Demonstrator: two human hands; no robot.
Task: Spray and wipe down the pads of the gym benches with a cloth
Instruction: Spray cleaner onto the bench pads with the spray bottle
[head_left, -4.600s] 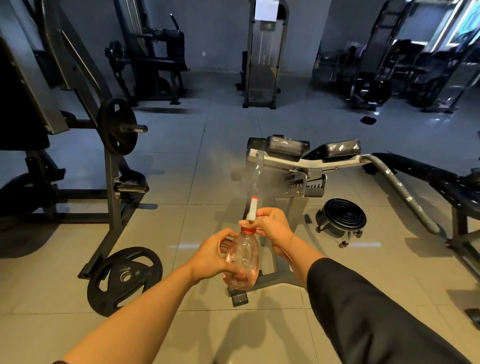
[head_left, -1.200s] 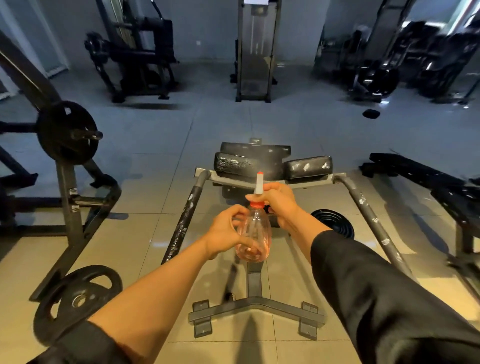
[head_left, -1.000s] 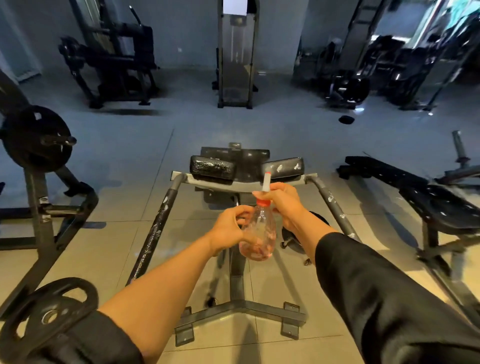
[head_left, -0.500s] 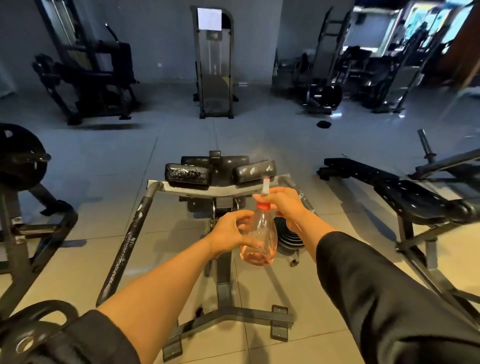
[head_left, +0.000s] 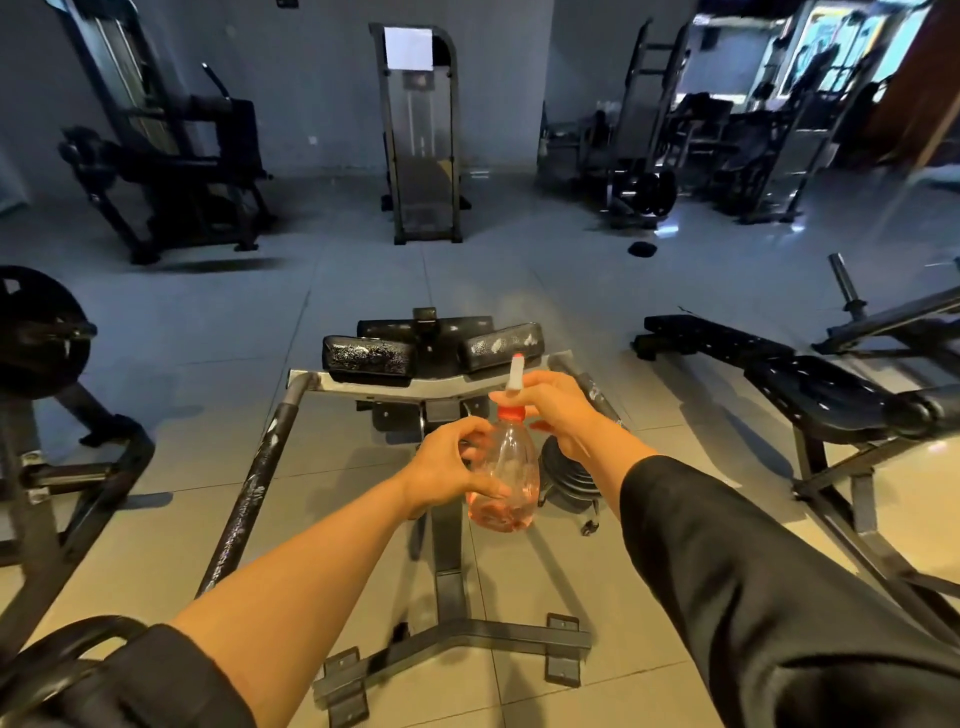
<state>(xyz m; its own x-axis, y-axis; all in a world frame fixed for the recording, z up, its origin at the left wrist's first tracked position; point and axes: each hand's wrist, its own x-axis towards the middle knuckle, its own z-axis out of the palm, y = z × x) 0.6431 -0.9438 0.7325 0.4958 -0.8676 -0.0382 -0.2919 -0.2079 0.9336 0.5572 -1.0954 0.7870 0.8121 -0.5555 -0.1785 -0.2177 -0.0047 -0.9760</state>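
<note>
We hold a clear plastic spray bottle (head_left: 503, 478), its nozzle (head_left: 515, 373) white plastic over a red cap. Beyond it, the bench pads (head_left: 370, 354) show glossy black vinyl, speckled with wet droplets, on a scuffed, painted metal frame (head_left: 244, 514). Smooth, faintly reflective tiles cover the floor (head_left: 218, 332).

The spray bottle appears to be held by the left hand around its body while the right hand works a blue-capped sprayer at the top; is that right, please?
Not quite: the head view shows the cap is red, not blue. The left hand does grip the body of the spray bottle, and the right hand works the sprayer at its top.
</note>
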